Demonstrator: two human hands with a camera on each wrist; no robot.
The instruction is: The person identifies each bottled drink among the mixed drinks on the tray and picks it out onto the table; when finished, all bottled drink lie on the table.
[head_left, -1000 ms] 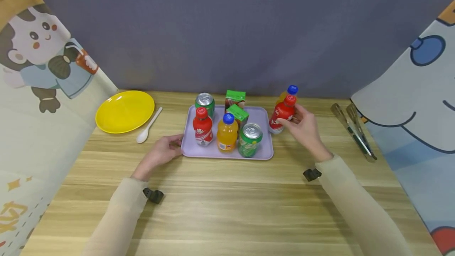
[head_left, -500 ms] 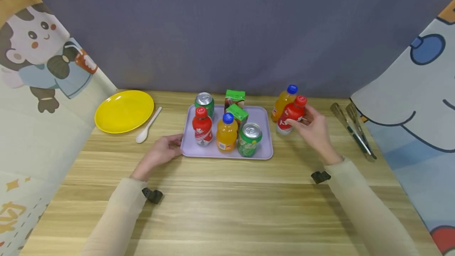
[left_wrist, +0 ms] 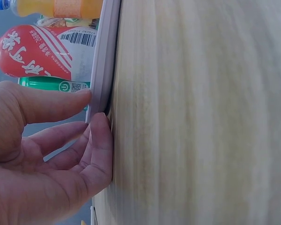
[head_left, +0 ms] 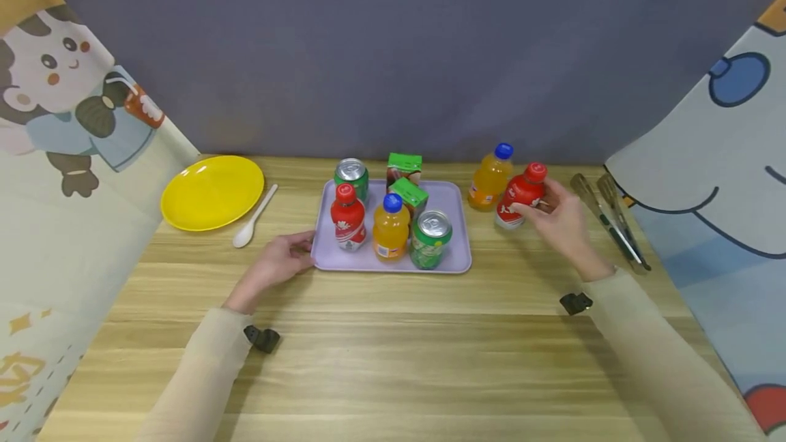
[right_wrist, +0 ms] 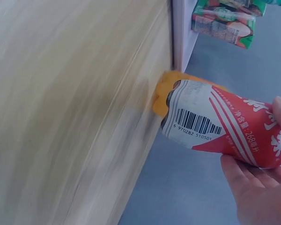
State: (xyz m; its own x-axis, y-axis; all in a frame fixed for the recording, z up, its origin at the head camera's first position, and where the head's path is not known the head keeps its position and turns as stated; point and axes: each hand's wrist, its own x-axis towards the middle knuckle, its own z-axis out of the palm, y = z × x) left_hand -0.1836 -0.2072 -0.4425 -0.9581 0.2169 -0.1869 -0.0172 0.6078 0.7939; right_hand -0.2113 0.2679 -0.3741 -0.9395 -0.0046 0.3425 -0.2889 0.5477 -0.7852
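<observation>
My right hand [head_left: 561,220] grips a red bottle [head_left: 518,196] with a white base around its upper part. In the right wrist view the red bottle [right_wrist: 220,124] leans, its base seemingly just off the tabletop. Behind it stands an orange juice bottle [head_left: 490,181] with a blue cap. My left hand [head_left: 282,261] pinches the left rim of a lilac tray [head_left: 325,261], thumb on the rim in the left wrist view. On the tray are another red bottle [head_left: 348,224], another orange juice bottle [head_left: 391,232], green cans [head_left: 430,244] and green-topped drink cartons [head_left: 408,195].
A yellow plate [head_left: 211,193] and a white spoon [head_left: 254,217] lie left of the tray. Metal tongs [head_left: 608,220] rest at the right, beyond my right hand. A grey curtain [head_left: 393,53] borders the back of the wooden table [head_left: 393,353].
My right hand has carried the red bottle rightward, away from the tray's right edge, uncovering the orange juice bottle behind it. The left hand stays at the tray's rim.
</observation>
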